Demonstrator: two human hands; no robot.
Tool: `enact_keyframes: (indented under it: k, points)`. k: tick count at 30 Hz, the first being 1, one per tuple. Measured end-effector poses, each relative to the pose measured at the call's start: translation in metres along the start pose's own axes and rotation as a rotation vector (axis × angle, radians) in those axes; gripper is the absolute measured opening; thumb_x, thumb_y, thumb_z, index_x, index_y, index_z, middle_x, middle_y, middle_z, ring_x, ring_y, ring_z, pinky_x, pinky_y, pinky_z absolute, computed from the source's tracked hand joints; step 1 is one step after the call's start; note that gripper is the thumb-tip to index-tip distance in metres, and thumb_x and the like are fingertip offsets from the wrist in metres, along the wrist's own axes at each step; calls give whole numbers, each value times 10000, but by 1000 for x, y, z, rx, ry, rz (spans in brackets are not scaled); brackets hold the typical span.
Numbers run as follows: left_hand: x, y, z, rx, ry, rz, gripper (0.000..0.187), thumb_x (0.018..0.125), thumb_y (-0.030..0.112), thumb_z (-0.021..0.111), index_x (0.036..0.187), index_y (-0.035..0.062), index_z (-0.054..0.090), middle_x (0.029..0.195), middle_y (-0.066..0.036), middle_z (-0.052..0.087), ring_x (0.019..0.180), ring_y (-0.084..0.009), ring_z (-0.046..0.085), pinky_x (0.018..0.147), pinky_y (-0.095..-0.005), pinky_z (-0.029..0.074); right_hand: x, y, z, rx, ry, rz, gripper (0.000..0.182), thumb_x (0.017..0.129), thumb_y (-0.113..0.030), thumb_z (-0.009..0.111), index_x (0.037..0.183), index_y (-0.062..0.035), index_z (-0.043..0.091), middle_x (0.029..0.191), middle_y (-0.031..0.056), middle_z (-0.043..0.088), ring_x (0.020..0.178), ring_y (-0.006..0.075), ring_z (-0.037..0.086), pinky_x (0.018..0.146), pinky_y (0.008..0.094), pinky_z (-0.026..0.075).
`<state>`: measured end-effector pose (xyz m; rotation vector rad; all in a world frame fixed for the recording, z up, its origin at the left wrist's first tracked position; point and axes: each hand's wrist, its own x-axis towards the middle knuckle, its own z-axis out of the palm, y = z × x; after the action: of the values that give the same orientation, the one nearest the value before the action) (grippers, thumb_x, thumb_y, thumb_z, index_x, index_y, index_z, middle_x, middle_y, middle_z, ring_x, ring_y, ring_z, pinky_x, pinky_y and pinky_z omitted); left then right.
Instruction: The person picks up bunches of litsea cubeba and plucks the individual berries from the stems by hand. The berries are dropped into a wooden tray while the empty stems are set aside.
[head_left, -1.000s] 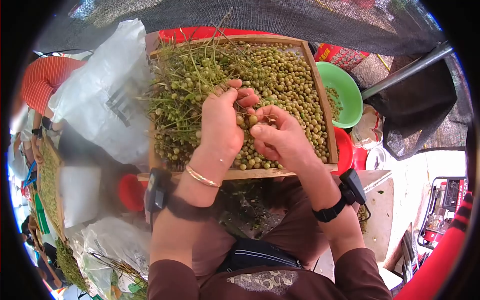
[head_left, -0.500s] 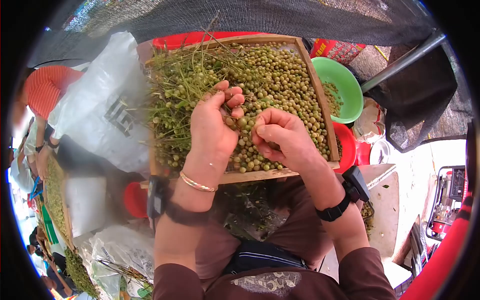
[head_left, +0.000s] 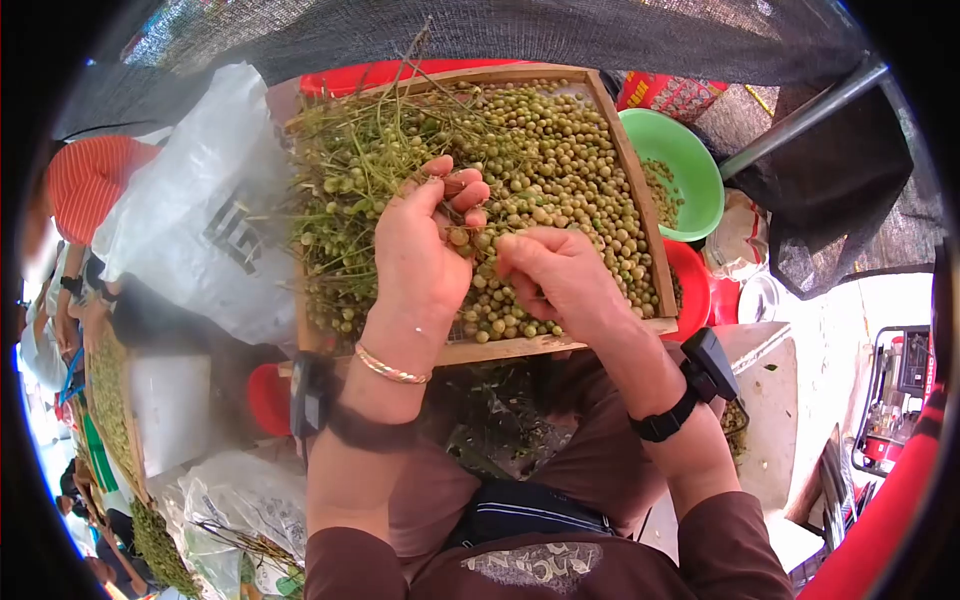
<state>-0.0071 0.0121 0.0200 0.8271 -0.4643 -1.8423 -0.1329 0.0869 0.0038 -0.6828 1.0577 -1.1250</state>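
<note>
My left hand (head_left: 425,240) is closed, palm up, around a thin stem bearing small round green fruits (head_left: 470,241), which hang by its fingertips. My right hand (head_left: 555,275) pinches with thumb and forefinger just right of those fruits; anything between the fingertips is too small to make out. Both hands are over a wooden-framed tray (head_left: 640,190). Loose greenish-yellow fruits (head_left: 560,130) cover its right side. Tangled green stems (head_left: 335,215), many with fruits attached, are heaped on the left.
A green basin (head_left: 690,165) with some fruits stands right of the tray, beside a red basin (head_left: 690,290). A white plastic sack (head_left: 200,220) bulges on the left. A metal pole (head_left: 800,125) slants at upper right. Another person's striped sleeve (head_left: 95,185) shows at far left.
My right hand has turned slightly, its fingertips moving a little left and up toward the fruits by my left hand. My left hand keeps its hold, and the whole view has shifted slightly.
</note>
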Motion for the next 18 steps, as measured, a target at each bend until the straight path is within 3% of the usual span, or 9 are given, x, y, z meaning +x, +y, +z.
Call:
enact_keyframes:
  k: [11, 14, 16, 18]
  points:
    - [-7, -11, 7, 82, 3, -68, 168, 917, 69, 346, 1014, 20, 473, 876, -133, 572, 701, -158, 551, 544, -256, 417, 3, 4, 0, 23, 25, 44, 213, 805, -240, 615, 724, -56, 545, 563, -8, 500, 417, 47, 428, 358, 183, 279]
    - [2, -10, -11, -34, -83, -147, 184, 907, 60, 390, 1064, 12, 472, 953, -133, 572, 718, -142, 568, 541, -224, 423, 4, 6, -3, 90, -47, 14, 190, 799, -227, 608, 727, -64, 543, 569, -7, 506, 421, 46, 438, 356, 183, 284]
    - [4, -5, -19, -169, -323, -206, 193, 905, 59, 401, 1082, 14, 465, 972, -135, 567, 714, -141, 568, 531, -208, 426, 2, 3, -4, 120, -131, 9, 152, 788, -193, 600, 758, -56, 544, 588, 3, 517, 423, 51, 438, 353, 181, 280]
    - [6, -1, -15, -167, -218, -195, 179, 910, 59, 375, 1062, 20, 461, 943, -139, 574, 712, -145, 559, 529, -224, 422, -2, -3, -5, 152, -150, -2, 134, 781, -173, 593, 769, -50, 540, 598, 9, 520, 426, 55, 440, 353, 179, 277]
